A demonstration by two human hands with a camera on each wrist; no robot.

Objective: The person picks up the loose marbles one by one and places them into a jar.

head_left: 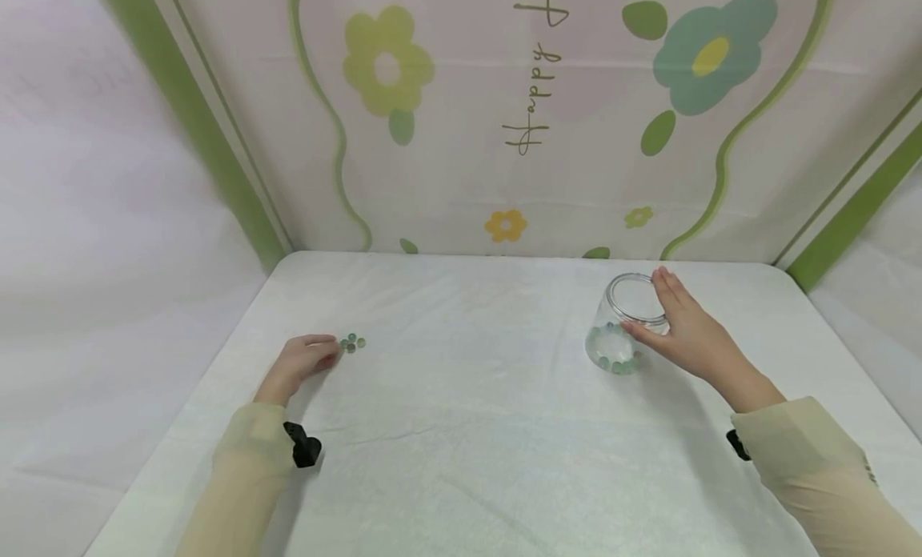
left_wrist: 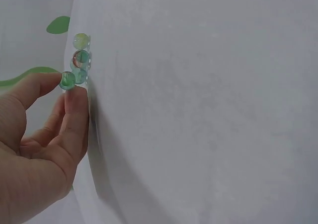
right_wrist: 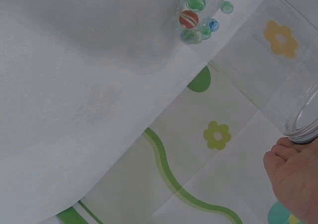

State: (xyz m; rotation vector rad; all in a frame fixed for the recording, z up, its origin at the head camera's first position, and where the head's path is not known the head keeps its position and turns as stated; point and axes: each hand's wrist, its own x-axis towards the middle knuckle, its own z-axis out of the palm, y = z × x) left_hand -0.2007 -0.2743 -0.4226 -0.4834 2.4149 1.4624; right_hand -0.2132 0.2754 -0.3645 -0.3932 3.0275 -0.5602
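My left hand [head_left: 304, 361], at the left of the table, holds a green marble [left_wrist: 67, 80] between thumb and fingertips, right beside a small cluster of glass marbles [head_left: 352, 343]. Seen from the left wrist, one of those marbles has a red and green swirl [left_wrist: 80, 59], and a yellowish marble [left_wrist: 81, 41] sits farthest off. On the right side stands a clear jar [head_left: 603, 310], its mouth uncovered. My right hand [head_left: 687, 333] grips it near the rim, thumb at the front and fingers at the far side. Several marbles, including an orange-red marble [right_wrist: 189, 19], lie at the jar's bottom.
A white cloth [head_left: 461, 429] covers the table and is slightly creased. Behind the far edge hangs a curtain with printed flowers [head_left: 506, 225] and green bands. White fabric [head_left: 86, 261] stands along the left side.
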